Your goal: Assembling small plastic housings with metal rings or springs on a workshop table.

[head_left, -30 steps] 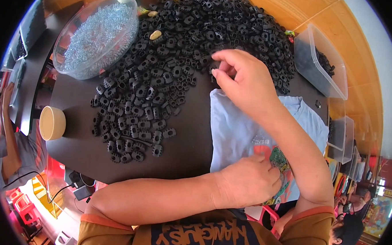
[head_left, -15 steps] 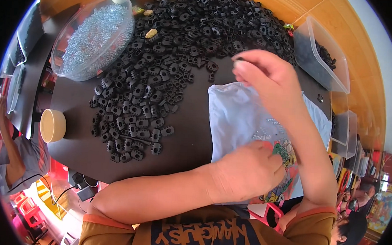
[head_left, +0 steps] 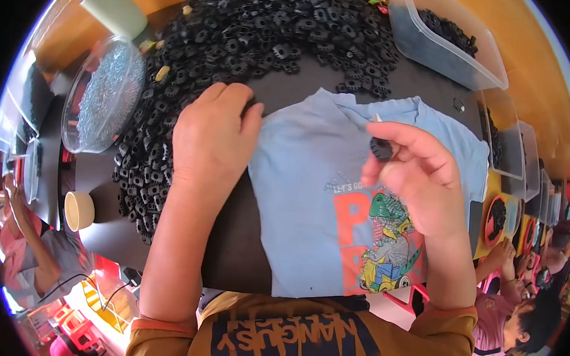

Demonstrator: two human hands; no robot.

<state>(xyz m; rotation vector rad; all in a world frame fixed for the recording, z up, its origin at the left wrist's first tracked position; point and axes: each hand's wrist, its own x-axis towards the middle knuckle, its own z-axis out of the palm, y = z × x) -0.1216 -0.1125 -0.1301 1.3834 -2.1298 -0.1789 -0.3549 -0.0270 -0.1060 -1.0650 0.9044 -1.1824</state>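
Note:
Between the thumb and forefinger of my right hand [head_left: 423,179] is a small black claw-clip piece [head_left: 380,149], raised over a light blue T-shirt [head_left: 296,211]. The shirt lies spread on the dark table with its printed front upward. My left hand [head_left: 213,135] rests at the inner edge of a large pile of black claw-clip pieces [head_left: 286,23], left of the shirt. Its fingers are bent down and drawn together. Something dark shows between finger and thumb, but the fingertips mostly hide it.
An oval clear tub [head_left: 105,98] of small shiny coils stands left of the pile. A yellowish cup [head_left: 79,211] sits at the left edge, a pale green container [head_left: 113,8] at the back left. Clear bins [head_left: 446,51] with black pieces line the right. Other people sit at both sides.
My left hand has moved from over the shirt up and left to the pile. My right hand has come down nearer, with the black piece now plainly visible. The view has shifted, uncovering more shirt.

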